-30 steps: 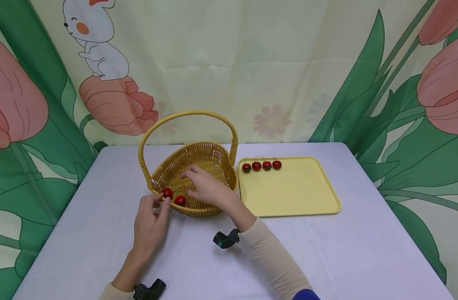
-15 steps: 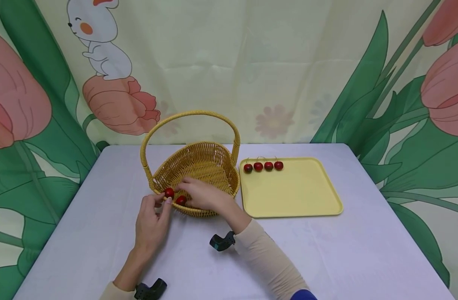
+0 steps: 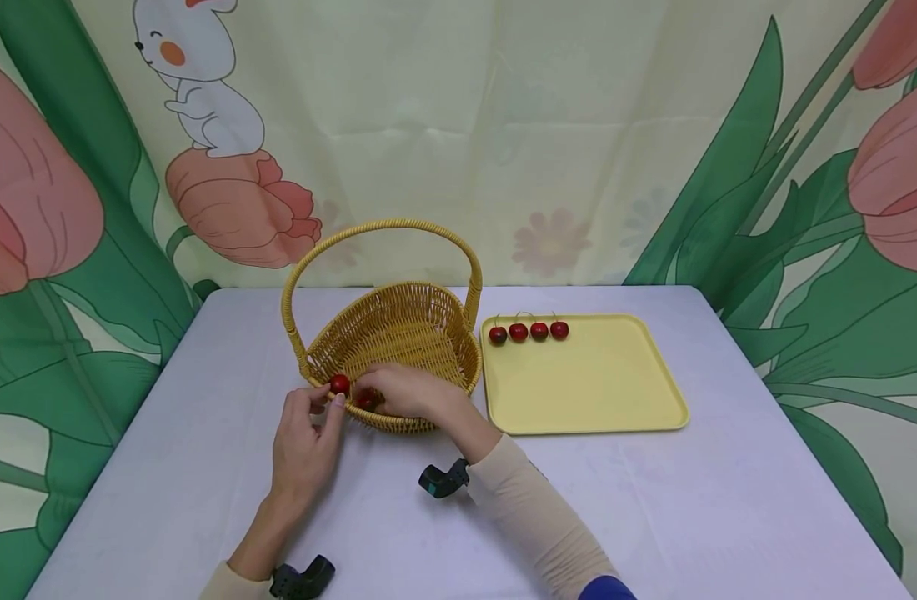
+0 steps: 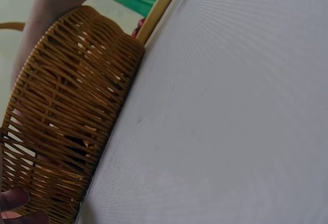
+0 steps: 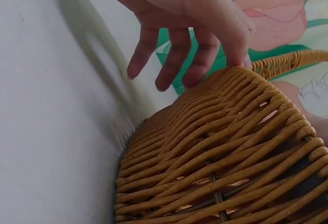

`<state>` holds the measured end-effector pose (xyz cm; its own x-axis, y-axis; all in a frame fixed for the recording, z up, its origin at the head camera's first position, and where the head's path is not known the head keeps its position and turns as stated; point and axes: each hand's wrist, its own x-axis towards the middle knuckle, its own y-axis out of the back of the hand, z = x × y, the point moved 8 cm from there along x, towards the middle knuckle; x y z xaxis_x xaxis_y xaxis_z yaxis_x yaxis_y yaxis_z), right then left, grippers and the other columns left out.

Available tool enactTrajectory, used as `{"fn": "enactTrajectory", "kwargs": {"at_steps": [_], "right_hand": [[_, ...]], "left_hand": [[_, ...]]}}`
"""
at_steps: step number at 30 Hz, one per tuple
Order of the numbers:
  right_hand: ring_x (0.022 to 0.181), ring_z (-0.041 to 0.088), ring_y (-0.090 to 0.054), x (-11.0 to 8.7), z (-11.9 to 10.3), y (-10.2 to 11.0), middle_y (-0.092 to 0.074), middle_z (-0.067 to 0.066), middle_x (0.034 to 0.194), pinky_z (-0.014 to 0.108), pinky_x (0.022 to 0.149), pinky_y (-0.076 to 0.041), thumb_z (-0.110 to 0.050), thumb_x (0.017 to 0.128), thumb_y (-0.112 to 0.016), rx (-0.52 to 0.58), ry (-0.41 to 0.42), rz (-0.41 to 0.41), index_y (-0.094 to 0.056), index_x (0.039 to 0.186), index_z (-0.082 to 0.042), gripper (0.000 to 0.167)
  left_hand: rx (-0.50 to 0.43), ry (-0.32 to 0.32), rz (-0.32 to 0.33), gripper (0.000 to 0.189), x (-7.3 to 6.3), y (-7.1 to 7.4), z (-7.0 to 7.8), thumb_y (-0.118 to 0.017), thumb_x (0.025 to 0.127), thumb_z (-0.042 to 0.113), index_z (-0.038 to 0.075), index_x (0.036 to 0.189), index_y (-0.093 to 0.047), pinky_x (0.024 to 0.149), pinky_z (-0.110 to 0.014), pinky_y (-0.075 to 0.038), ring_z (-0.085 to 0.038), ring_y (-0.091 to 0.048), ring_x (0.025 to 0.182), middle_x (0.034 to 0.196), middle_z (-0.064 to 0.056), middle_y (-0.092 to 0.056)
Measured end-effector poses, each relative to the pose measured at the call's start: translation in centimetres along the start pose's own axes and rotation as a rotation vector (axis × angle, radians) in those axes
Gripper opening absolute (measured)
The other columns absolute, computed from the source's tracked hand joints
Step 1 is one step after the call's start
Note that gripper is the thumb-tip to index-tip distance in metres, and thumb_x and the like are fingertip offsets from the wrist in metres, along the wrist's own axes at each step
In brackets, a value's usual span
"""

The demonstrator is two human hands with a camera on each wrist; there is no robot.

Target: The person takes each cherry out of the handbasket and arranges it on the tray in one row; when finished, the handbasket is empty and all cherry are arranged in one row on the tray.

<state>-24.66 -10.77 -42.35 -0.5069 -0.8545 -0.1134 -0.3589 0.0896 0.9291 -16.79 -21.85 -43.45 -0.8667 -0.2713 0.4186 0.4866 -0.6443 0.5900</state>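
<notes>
A woven wicker basket (image 3: 428, 304) with a tall hoop handle stands on the table, two red cherries inside its front left part. My left hand (image 3: 304, 442) holds the front left rim between thumb and forefinger, right beside one cherry (image 3: 340, 383). Its other fingers (image 5: 177, 62) hang loosely outside the wicker in the right wrist view. Reaching in over the front rim, my right hand (image 3: 409, 393) has its fingers curled down around the other cherry (image 3: 366, 403), which they partly cover. The basket wall (image 4: 72, 90) hides much of that hand in the left wrist view.
Close to the basket's right side lies a pale yellow tray (image 3: 593, 379), with a row of several stemmed cherries (image 3: 518, 332) along its back left edge. A white cloth (image 3: 578, 517) covers the table. A printed curtain (image 3: 578, 167) hangs behind it.
My right hand has moved down and left inside the basket, its fingers closing around the nearer cherry. My left hand stays at the rim.
</notes>
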Motion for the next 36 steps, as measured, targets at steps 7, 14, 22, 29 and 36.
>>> {"fn": "enactTrajectory", "kwargs": {"at_steps": [7, 14, 22, 29, 36], "right_hand": [[0.108, 0.01, -0.063, -0.1, 0.5, 0.1, -0.067, -0.001, 0.12, 0.021, 0.093, -0.05, -0.011, 0.093, -0.07, 0.047, -0.045, 0.013, -0.067, 0.12, -0.015, 0.028], [0.124, 0.015, -0.058, -1.4, 0.9, 1.8, -0.06, 0.002, 0.135, 0.026, 0.103, -0.048, -0.012, 0.094, -0.068, 0.091, -0.113, 0.099, -0.058, 0.134, -0.013, 0.041], [0.12, 0.014, -0.06, -3.4, 1.2, 3.3, -0.055, 0.002, 0.136, 0.025, 0.098, -0.051, -0.012, 0.094, -0.068, 0.12, -0.106, 0.176, -0.056, 0.135, -0.014, 0.043], [0.11, 0.012, -0.062, -4.9, 1.5, 4.3, -0.054, 0.001, 0.13, 0.024, 0.09, -0.053, -0.012, 0.093, -0.068, 0.087, -0.083, 0.221, -0.059, 0.132, -0.015, 0.04], [0.103, 0.013, -0.06, -6.6, 2.1, 5.3, -0.052, 0.003, 0.121, 0.025, 0.089, -0.053, -0.009, 0.092, -0.068, 0.101, -0.048, 0.298, -0.064, 0.128, -0.012, 0.036]], "left_hand": [[0.0, 0.008, 0.0, 0.032, 0.0, -0.1, -0.1, -0.06, 0.099, 0.027, 0.002, 0.119, -0.059, 0.068, -0.024, -0.047, -0.024, -0.06, 0.094, 0.107, -0.01, -0.059], [0.009, 0.006, 0.006, 0.031, 0.2, 0.1, 0.0, -0.06, 0.099, 0.026, 0.002, 0.119, -0.059, 0.069, -0.026, -0.046, -0.023, -0.059, 0.093, 0.108, -0.01, -0.059], [0.004, 0.0, 0.004, 0.031, 0.3, 0.1, 0.0, -0.061, 0.099, 0.025, 0.002, 0.12, -0.059, 0.069, -0.024, -0.045, -0.02, -0.059, 0.094, 0.11, -0.01, -0.06], [-0.002, 0.003, 0.003, 0.032, 0.1, 0.1, -0.1, -0.06, 0.099, 0.025, 0.002, 0.121, -0.058, 0.069, -0.024, -0.044, -0.02, -0.058, 0.093, 0.11, -0.011, -0.06], [-0.004, 0.002, 0.003, 0.032, -0.1, 0.0, 0.0, -0.06, 0.1, 0.025, 0.002, 0.121, -0.058, 0.069, -0.022, -0.044, -0.022, -0.059, 0.094, 0.11, -0.011, -0.06]]}}
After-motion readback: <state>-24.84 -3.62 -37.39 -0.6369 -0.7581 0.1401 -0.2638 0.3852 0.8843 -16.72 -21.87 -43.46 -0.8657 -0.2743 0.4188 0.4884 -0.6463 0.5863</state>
